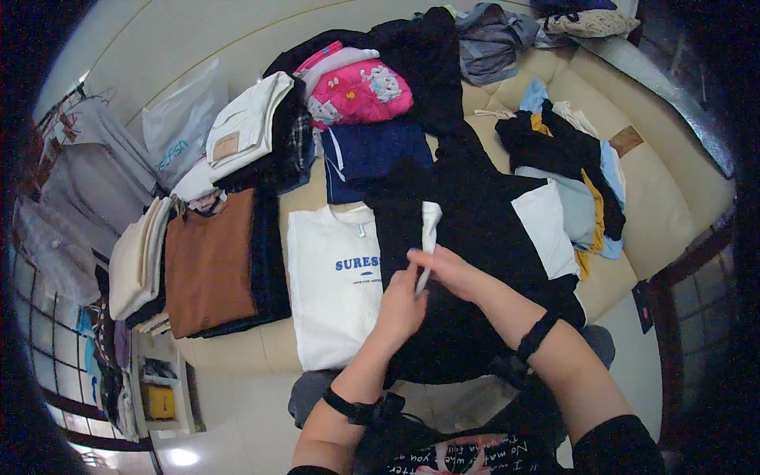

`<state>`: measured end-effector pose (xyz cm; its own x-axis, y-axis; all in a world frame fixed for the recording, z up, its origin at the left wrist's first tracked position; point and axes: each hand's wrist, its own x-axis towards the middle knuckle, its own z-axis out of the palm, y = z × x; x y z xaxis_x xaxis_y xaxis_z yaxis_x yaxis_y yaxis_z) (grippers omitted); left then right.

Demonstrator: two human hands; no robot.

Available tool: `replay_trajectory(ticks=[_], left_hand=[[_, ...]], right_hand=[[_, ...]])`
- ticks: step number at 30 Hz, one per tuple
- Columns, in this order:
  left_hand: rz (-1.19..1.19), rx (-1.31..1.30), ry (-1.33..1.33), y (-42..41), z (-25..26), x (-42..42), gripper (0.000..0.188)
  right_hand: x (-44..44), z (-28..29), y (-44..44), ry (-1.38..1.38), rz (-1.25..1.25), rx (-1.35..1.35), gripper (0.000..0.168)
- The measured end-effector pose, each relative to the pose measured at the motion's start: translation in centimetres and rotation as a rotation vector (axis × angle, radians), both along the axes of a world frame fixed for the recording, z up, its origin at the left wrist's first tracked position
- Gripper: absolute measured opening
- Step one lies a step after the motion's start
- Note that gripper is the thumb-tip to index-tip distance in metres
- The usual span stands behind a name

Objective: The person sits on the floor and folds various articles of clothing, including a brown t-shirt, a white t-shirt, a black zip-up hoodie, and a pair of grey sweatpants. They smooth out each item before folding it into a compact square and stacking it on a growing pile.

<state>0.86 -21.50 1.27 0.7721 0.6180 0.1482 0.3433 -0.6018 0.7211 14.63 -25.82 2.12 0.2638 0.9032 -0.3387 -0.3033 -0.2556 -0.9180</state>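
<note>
A narrow white cloth item [431, 218], perhaps a rolled or folded sock, stands up between my two hands. My right hand [452, 272] grips it around its middle. The fingers of my left hand [405, 304] close on its lower part, touching the right fingers. Below both hands spreads a large black garment [469, 332], which reaches to my knees. To its left lies a folded white top [329, 309] with blue lettering, its right side covered by the black cloth. A white cloth piece [545, 228] shows at the black garment's right edge.
Folded clothes rest on a cream sofa [659, 208]: a brown top [211, 267], cream garments [139, 261], white trousers [249, 127], navy shorts [374, 154]. A pink padded item [362, 89] lies behind. Right is a loose heap [546, 148]. A clothes rack [89, 154] stands left.
</note>
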Motion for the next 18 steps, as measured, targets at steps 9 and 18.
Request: replay_trajectory(ticks=[9,18], left_hand=[[-0.009,-0.115,0.260,-2.3,0.9,-4.6,0.041],[0.064,0.097,0.397,-10.2,1.6,-10.0,0.035]], right_hand=[[3.1,-5.2,1.1,0.150,-0.196,-0.055,0.024],[3.5,-5.0,1.0,0.156,-0.108,-0.085,0.032]])
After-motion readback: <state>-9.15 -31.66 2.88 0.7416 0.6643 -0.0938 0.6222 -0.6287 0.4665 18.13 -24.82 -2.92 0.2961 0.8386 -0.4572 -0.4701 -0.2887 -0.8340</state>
